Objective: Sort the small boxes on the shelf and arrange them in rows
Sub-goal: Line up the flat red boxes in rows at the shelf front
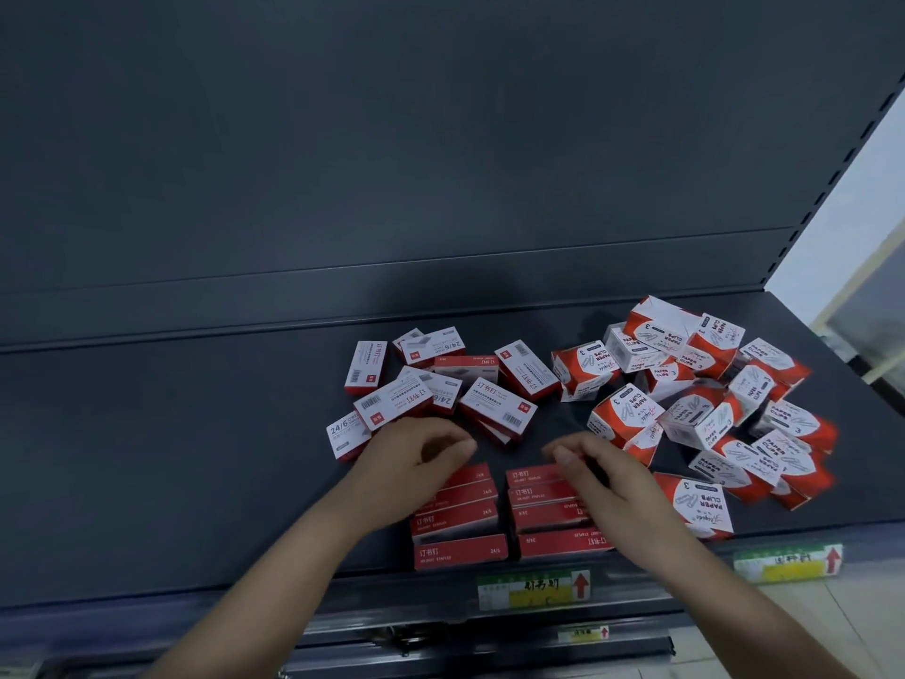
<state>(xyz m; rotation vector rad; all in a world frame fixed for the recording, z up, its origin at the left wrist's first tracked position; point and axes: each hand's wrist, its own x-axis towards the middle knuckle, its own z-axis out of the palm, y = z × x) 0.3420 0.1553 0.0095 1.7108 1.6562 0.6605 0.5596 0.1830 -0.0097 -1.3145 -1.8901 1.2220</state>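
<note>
Two short rows of red staple boxes stand on edge near the shelf's front: a left row (458,524) and a right row (551,517). My left hand (416,463) hovers over the rear end of the left row, fingers loosely curled, nothing visible in them. My right hand (600,475) is at the rear of the right row, with thumb and fingers pinching the rearmost staple box (531,475). Behind the hands lies a loose heap of white-and-red staple boxes (440,389). To the right is a jumble of paper clip boxes (705,399).
The dark shelf board (171,458) runs left with nothing on it, and a dark back panel (392,139) rises behind. Price labels (534,588) sit on the front rail. One paper clip box (700,504) lies close to my right wrist near the front edge.
</note>
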